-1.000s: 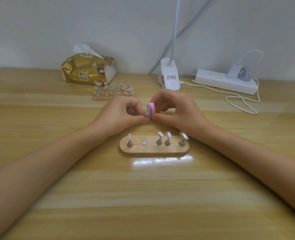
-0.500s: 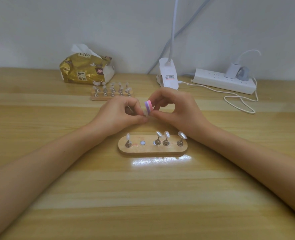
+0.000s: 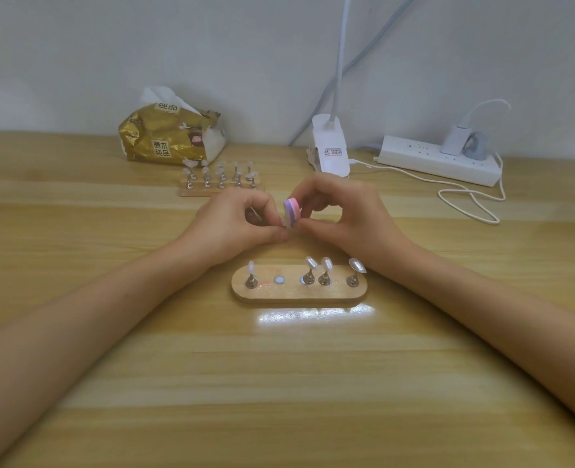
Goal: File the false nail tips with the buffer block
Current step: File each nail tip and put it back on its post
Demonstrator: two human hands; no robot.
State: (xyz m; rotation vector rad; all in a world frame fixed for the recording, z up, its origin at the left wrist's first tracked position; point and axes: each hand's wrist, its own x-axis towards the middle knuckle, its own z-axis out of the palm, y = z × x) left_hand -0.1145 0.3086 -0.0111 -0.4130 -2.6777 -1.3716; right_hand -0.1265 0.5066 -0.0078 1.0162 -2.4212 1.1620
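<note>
Wooden desk (image 3: 279,383) is stretching across the whole view and carrying everything. Along its far edge a gold tissue pack (image 3: 164,140) is sitting at the left, a white power strip (image 3: 438,160) at the right, and a white lamp clip (image 3: 330,146) between them. Both forearms are reaching in, and the left hand (image 3: 232,224) and right hand (image 3: 347,217) are meeting above the desk's middle. Just in front of them an oval wooden stand (image 3: 299,293) is lying, bearing four false nail tips (image 3: 326,264) on metal stems. A second stand (image 3: 222,191) is sitting behind the hands, near the tissue pack. The right hand's fingers are curling round the pink-and-purple buffer block (image 3: 292,212), pinching it on edge between thumb and forefinger. The left hand's fingers are closing tight on a nail tip (image 3: 284,225), mostly hidden, and pressing it against the block's lower edge.
</note>
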